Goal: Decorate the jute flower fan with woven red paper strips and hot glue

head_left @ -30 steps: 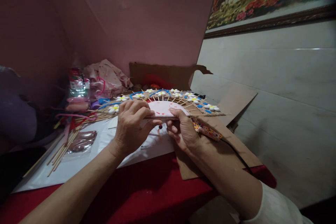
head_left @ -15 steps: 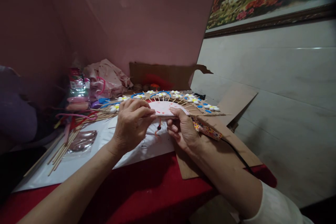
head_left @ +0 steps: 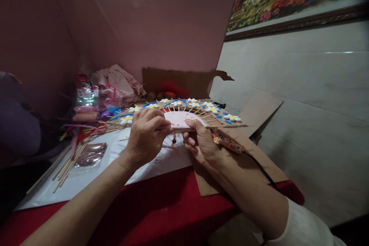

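Both hands hold a handmade fan, its arched cardboard band [head_left: 201, 108] covered with white clay flowers and blue pieces. Thin sticks radiate from the band to a pale pink, red-spotted half-round piece [head_left: 181, 120]. At the left end of that piece, my left hand [head_left: 148, 132] pinches its edge, fingertips partly hidden. My right hand [head_left: 201, 138] clamps the lower right edge, thumb on top and fingers curled beneath. A cord with a dark bead [head_left: 174, 141] dangles under the half-round piece. Close to my right wrist lies a glue gun [head_left: 227, 144] with a patterned body and black cable.
Loose wooden sticks [head_left: 66, 165] and a clear packet with brown contents [head_left: 91, 154] lie on the white sheet [head_left: 115, 161] at left. Bagged clay [head_left: 86, 98] and crumpled pink cloth [head_left: 118, 84] stand behind. Cardboard [head_left: 245, 169] lies at right on the red tablecloth [head_left: 173, 207].
Both hands keep their grip on the fan, nearly still. The pink half-round piece tilts very slightly, and the hanging bead shifts a little.
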Demonstrator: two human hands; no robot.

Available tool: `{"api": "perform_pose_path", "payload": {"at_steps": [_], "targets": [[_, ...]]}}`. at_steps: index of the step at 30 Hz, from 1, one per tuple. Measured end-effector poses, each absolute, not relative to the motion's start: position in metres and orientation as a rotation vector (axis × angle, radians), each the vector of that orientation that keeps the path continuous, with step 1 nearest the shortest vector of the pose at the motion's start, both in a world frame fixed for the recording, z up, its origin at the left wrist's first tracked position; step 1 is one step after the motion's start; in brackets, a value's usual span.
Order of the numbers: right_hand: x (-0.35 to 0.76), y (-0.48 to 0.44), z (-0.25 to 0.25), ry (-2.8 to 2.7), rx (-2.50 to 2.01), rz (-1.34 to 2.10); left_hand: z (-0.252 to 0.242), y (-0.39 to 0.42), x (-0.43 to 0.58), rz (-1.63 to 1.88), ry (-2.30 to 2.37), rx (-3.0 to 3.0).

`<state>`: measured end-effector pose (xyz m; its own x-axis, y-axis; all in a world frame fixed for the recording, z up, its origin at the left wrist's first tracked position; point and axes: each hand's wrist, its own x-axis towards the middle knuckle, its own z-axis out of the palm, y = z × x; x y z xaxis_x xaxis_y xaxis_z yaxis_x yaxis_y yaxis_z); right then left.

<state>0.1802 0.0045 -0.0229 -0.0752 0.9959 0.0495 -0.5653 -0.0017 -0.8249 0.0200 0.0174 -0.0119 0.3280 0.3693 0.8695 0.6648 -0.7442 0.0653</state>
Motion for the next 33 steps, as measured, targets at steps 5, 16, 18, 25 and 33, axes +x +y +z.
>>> {"api": "perform_pose_path", "payload": {"at_steps": [5, 16, 18, 25, 33], "targets": [[0.181, 0.005, -0.022, -0.811, -0.694, 1.461, -0.01, 0.019, 0.018, -1.373, -0.886, -2.336], [0.183, 0.008, -0.024, -0.794, -0.653, 1.477, -0.006, 0.018, 0.014, -1.383, -0.838, -2.407], [0.183, 0.008, -0.024, -0.785, -0.667, 1.48, -0.007, 0.02, 0.014, -1.391, -0.817, -2.397], [0.185, 0.008, -0.023, -0.789, -0.644, 1.453, -0.006, 0.02, 0.01, -1.289, -0.799, -2.369], [0.188, 0.008, -0.019, -0.763, -0.624, 1.454, -0.003, 0.017, 0.008, -1.276, -0.794, -2.262]]}}
